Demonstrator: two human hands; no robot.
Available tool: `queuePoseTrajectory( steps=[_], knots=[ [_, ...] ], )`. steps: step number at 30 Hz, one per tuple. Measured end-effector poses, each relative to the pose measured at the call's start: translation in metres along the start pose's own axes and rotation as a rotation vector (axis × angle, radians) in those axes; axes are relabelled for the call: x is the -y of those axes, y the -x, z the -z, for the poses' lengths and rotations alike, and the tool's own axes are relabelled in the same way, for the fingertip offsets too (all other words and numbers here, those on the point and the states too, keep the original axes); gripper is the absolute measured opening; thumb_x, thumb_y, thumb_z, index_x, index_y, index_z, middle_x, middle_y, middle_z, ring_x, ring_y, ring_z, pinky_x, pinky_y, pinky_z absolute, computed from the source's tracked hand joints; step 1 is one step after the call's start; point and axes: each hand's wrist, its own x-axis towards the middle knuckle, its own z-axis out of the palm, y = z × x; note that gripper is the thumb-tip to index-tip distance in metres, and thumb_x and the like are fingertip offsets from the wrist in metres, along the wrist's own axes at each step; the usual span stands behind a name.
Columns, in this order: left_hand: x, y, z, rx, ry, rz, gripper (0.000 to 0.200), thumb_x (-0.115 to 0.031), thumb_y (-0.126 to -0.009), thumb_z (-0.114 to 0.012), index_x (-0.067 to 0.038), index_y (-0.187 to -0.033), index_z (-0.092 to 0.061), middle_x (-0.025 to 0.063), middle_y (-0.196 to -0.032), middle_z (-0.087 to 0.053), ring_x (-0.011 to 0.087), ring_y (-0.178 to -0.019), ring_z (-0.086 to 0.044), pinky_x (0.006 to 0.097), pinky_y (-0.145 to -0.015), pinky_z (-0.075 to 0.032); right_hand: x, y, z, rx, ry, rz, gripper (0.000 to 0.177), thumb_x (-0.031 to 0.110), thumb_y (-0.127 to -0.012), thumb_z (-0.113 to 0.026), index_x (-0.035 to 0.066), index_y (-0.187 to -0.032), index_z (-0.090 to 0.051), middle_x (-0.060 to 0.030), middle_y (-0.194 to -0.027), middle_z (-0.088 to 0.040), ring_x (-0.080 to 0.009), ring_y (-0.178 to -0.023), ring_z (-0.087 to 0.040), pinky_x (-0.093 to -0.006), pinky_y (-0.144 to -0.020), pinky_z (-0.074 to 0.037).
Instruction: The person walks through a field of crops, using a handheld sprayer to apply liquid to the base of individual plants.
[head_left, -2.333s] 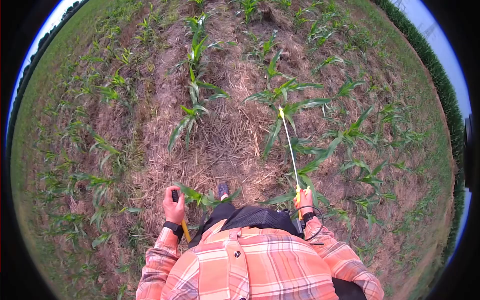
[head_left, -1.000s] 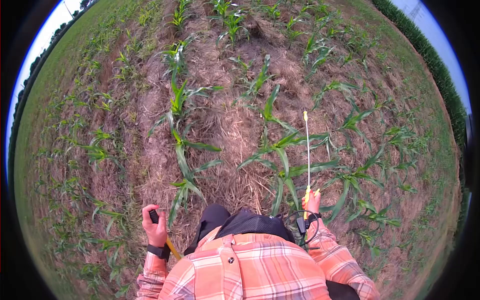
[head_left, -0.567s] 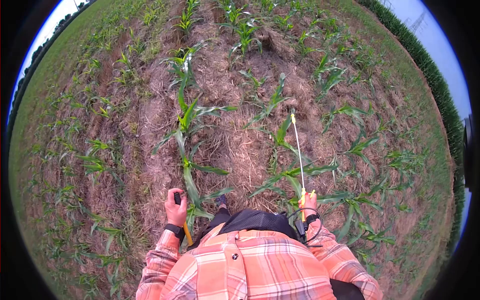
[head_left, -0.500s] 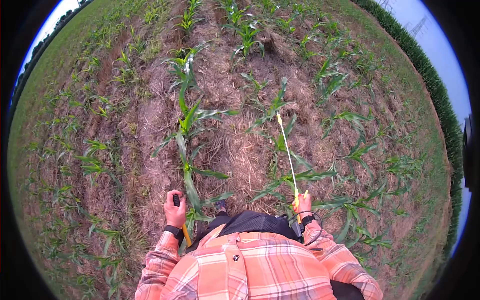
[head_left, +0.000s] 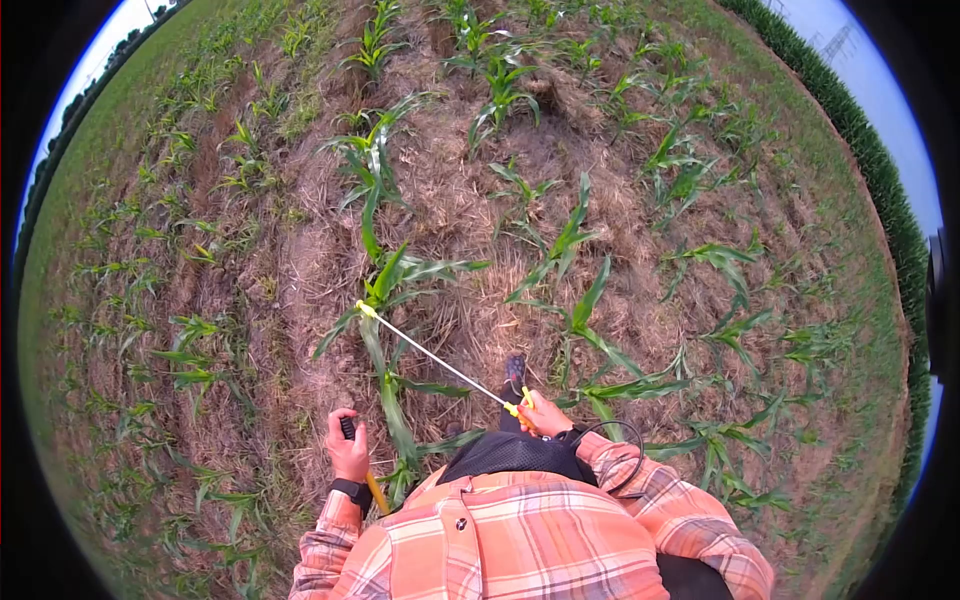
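My right hand is closed round the yellow handle of a spray wand. The wand's thin white tube slants up to the left, and its yellow nozzle overlaps the leaves of a young corn plant in the left row. A dark hose loops beside my right wrist. At lower left, my left hand is wrapped round the black grip of a pump lever, whose yellow shaft runs down toward my body.
Rows of young corn stand ahead and on both sides. Dry straw covers the soil between them. My shoe is on the ground between two rows. A taller green crop borders the field at right.
My right hand and the spray wand have swung left, taking the nozzle from the right row to the left one. A foot has come forward. My left hand has dropped slightly in view.
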Motion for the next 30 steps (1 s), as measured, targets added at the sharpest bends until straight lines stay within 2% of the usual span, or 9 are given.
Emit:
queuePoseTrajectory(
  steps=[2, 9, 13, 17, 19, 21, 23, 26, 30],
  knots=[
    [-0.011, -0.015, -0.004, -0.023, 0.080, 0.080, 0.020, 0.001, -0.069, -0.052, -0.008, -0.086, -0.046, -0.0027, -0.054, -0.037, 0.0060, -0.046, -0.035, 0.0223, -0.042, -0.028, -0.003, -0.025, 0.011, -0.005, -0.013, 0.035, 0.017, 0.022, -0.083, -0.045, 0.008, -0.088, -0.037, -0.0032, -0.058, -0.050, -0.0086, -0.040, -0.045, -0.0219, -0.035, -0.035],
    [-0.067, -0.091, -0.067, 0.005, 0.039, -0.010, 0.020, 0.001, -0.070, -0.052, -0.008, -0.086, -0.046, -0.0022, -0.054, -0.038, 0.0064, -0.048, -0.037, 0.0226, -0.043, -0.030, 0.023, -0.077, 0.099, -0.109, -0.162, 0.076, 0.017, 0.023, -0.084, -0.043, 0.008, -0.087, -0.036, -0.0038, -0.057, -0.051, -0.0086, -0.040, -0.046, -0.0205, -0.033, -0.035],
    [-0.095, -0.131, -0.102, 0.025, 0.011, -0.087, 0.019, 0.001, -0.070, -0.052, -0.008, -0.086, -0.046, -0.0005, -0.058, -0.040, 0.0073, -0.049, -0.038, 0.0227, -0.044, -0.031, 0.025, -0.091, 0.165, -0.295, -0.237, 0.022, 0.018, 0.024, -0.085, -0.039, 0.008, -0.087, -0.034, -0.0072, -0.055, -0.051, -0.0101, -0.033, -0.043, -0.0207, -0.026, -0.030],
    [-0.125, -0.158, -0.128, 0.033, -0.004, -0.078, 0.020, 0.002, -0.068, -0.052, -0.006, -0.085, -0.046, 0.0014, -0.055, -0.040, 0.0095, -0.048, -0.039, 0.0240, -0.045, -0.033, 0.034, -0.091, 0.226, -0.447, -0.450, -0.025, 0.018, 0.027, -0.085, -0.039, 0.010, -0.086, -0.033, -0.0065, -0.053, -0.051, -0.0110, -0.032, -0.043, -0.0226, -0.028, -0.031],
    [-0.123, -0.169, -0.135, 0.007, -0.073, -0.113, 0.019, 0.001, -0.068, -0.052, -0.007, -0.084, -0.046, 0.0014, -0.053, -0.042, 0.0097, -0.046, -0.040, 0.0247, -0.044, -0.034, 0.029, -0.099, 0.251, -0.524, -0.531, 0.014, 0.017, 0.025, -0.085, -0.039, 0.011, -0.087, -0.031, -0.0098, -0.053, -0.049, -0.0140, -0.030, -0.041, -0.0240, -0.027, -0.029],
    [-0.143, -0.178, -0.141, 0.012, 0.000, -0.039, 0.018, 0.000, -0.067, -0.053, -0.007, -0.082, -0.046, 0.0016, -0.052, -0.043, 0.0101, -0.044, -0.042, 0.0255, -0.042, -0.034, 0.033, -0.104, 0.273, -0.581, -0.584, 0.027, 0.016, 0.024, -0.085, -0.039, 0.011, -0.087, -0.030, -0.0112, -0.053, -0.049, -0.0152, -0.030, -0.040, -0.0249, -0.026, -0.029],
    [-0.141, -0.191, -0.146, -0.032, -0.032, -0.092, 0.018, 0.000, -0.067, -0.053, -0.007, -0.082, -0.045, 0.0016, -0.049, -0.042, 0.0108, -0.041, -0.042, 0.0260, -0.040, -0.033, 0.037, -0.113, 0.288, -0.679, -0.523, 0.013, 0.018, 0.026, -0.085, -0.035, 0.009, -0.089, -0.032, -0.0111, -0.055, -0.049, -0.0143, -0.032, -0.041, -0.0240, -0.026, -0.030],
    [-0.137, -0.212, -0.151, -0.001, -0.043, -0.026, 0.018, -0.001, -0.067, -0.054, -0.007, -0.081, -0.046, 0.0029, -0.050, -0.041, 0.0110, -0.042, -0.042, 0.0261, -0.041, -0.034, 0.042, -0.136, 0.309, -0.692, -0.595, 0.046, 0.018, 0.026, -0.085, -0.034, 0.008, -0.089, -0.034, -0.0105, -0.053, -0.049, -0.0143, -0.032, -0.041, -0.0236, -0.026, -0.030],
    [-0.124, -0.259, -0.165, -0.025, -0.030, -0.085, 0.019, -0.003, -0.066, -0.055, -0.007, -0.082, -0.046, 0.0033, -0.052, -0.042, 0.0105, -0.045, -0.041, 0.0254, -0.043, -0.034, 0.059, -0.174, 0.319, -0.745, -0.516, 0.050, 0.019, 0.024, -0.084, -0.034, 0.006, -0.086, -0.039, -0.0103, -0.052, -0.049, -0.0150, -0.032, -0.042, -0.0247, -0.026, -0.031]
  ],
)
